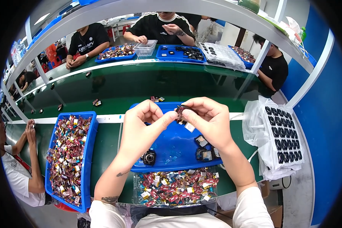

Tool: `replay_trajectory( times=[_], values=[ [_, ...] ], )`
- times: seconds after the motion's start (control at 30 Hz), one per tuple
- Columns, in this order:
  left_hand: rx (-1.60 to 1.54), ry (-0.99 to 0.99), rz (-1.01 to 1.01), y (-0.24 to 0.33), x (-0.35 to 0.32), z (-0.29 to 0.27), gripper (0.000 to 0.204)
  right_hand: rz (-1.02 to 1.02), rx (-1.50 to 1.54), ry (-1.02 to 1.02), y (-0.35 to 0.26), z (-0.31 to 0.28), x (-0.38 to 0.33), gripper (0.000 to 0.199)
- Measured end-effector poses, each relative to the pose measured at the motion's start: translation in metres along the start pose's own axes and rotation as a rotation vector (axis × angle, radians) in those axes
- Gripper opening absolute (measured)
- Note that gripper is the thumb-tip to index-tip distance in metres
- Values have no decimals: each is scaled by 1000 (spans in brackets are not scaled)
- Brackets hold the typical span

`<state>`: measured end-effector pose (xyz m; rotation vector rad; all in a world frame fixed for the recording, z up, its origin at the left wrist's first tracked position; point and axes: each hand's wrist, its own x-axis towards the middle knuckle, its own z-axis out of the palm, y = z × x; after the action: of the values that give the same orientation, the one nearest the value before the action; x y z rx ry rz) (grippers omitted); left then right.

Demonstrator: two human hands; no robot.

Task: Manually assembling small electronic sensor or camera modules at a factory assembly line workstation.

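a blue tray (167, 146) spans the bench beneath you, likely to catch anything dropped; a parts heap (176, 186) sits nearest you, seemingly for quick reach. your right hand (212, 119) pinches a dark unit (181, 110) above the tray, your left hand (140, 127) at its edge. fingers mask most of it; whether the left grips anything cannot be told.

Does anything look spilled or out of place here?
Possibly: small bluish scraps lie scattered on the blue tray. They look like stray litter, loose and away from the black parts, but are too small to identify.
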<state>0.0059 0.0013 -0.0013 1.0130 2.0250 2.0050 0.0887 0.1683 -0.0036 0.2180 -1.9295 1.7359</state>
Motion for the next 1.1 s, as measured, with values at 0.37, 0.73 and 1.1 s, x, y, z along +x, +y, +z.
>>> replay_trajectory(
  times=[0.37,0.73,1.1],
  values=[
    [-25,77,45,27,-6,-23,25,547,-592,473,156,-172,65,17],
    [42,26,158,28,-4,-24,35,210,-942,258,124,-136,52,30],
    [151,-51,135,19,-6,-16,28,-469,-848,-847,36,34,-56,14]
  ],
)
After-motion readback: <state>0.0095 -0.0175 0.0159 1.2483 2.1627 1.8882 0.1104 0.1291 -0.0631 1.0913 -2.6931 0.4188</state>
